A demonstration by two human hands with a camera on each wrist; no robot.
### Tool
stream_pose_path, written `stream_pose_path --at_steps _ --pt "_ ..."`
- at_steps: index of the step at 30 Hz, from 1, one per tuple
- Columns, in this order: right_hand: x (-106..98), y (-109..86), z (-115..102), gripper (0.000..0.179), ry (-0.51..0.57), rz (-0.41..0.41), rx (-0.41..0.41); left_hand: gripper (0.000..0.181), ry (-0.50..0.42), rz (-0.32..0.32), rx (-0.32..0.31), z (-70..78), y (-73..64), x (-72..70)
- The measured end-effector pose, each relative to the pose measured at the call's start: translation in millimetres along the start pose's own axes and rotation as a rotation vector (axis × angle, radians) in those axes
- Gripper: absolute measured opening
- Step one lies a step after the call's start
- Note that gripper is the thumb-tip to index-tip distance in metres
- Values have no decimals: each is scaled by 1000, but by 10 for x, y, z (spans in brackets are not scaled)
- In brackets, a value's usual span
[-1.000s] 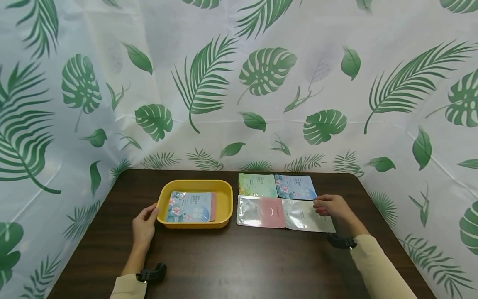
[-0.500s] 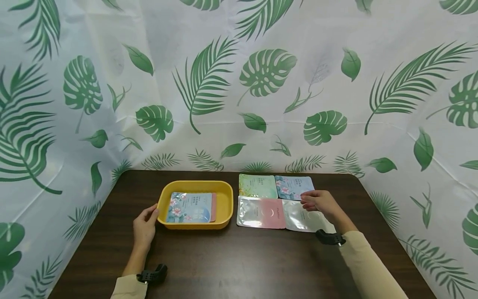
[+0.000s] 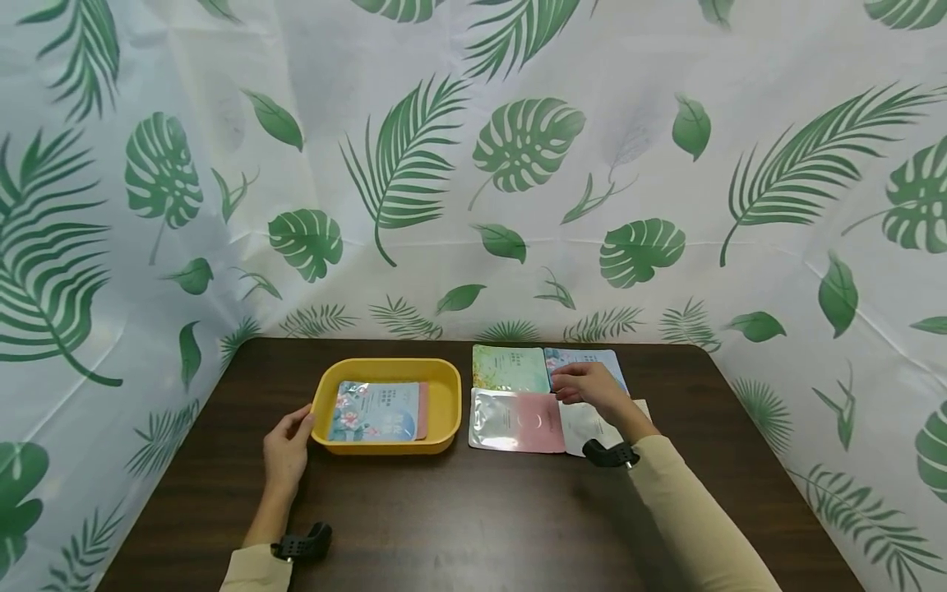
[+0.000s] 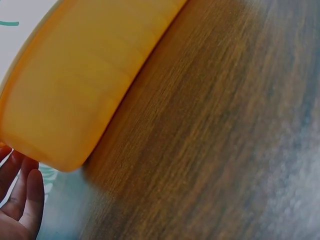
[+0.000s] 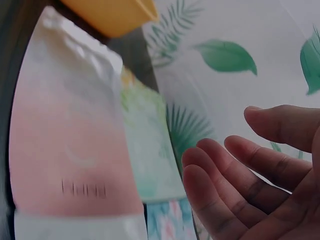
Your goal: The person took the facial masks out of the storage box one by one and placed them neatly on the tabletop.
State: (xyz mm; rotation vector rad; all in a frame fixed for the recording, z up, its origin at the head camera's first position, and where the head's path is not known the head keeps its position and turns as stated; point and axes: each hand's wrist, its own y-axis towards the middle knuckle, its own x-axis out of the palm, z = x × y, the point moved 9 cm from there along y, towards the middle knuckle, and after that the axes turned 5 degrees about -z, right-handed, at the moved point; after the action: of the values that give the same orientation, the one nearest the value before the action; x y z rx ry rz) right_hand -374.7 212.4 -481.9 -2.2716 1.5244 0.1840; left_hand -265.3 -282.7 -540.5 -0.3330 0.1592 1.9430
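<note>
My left hand (image 3: 286,452) touches the left end of a yellow plastic tray (image 3: 444,411), its thumb and fingers at the outer wall in the left wrist view. Inside the tray a blue flowered sheet-mask packet (image 3: 381,411) lies over a pink one (image 3: 422,411). My right hand (image 3: 595,390) hovers above the flat packets, holding nothing; the right wrist view shows its thumb apart from loosely bent fingers (image 5: 245,177). Beneath or beside it lie a green packet (image 3: 510,367), a partly covered blue packet (image 3: 602,359), a silver-pink packet (image 3: 521,421) and a partly covered silver packet (image 3: 580,423).
Everything rests on a dark wood table (image 3: 444,518). A white cloth with green leaves (image 3: 533,247) hangs behind the table's back edge. Black bands (image 3: 610,454) circle both wrists.
From the right side of the silver packet, my right hand has moved left, toward the spot where the packets meet. The left hand, tray and packets stay where they were.
</note>
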Motion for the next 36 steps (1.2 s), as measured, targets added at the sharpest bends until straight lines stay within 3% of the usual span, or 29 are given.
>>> stream_pose_path --at_steps 12,19,36 --pt "386 206 -253 35 26 -27 -27 47 -3 3 -4 9 13 46" --pt "600 268 -335 36 99 -54 -53 48 -5 25 6 37 45 8" --pt "1011 393 -617 31 125 -89 -78 47 10 18 11 -33 5 -9"
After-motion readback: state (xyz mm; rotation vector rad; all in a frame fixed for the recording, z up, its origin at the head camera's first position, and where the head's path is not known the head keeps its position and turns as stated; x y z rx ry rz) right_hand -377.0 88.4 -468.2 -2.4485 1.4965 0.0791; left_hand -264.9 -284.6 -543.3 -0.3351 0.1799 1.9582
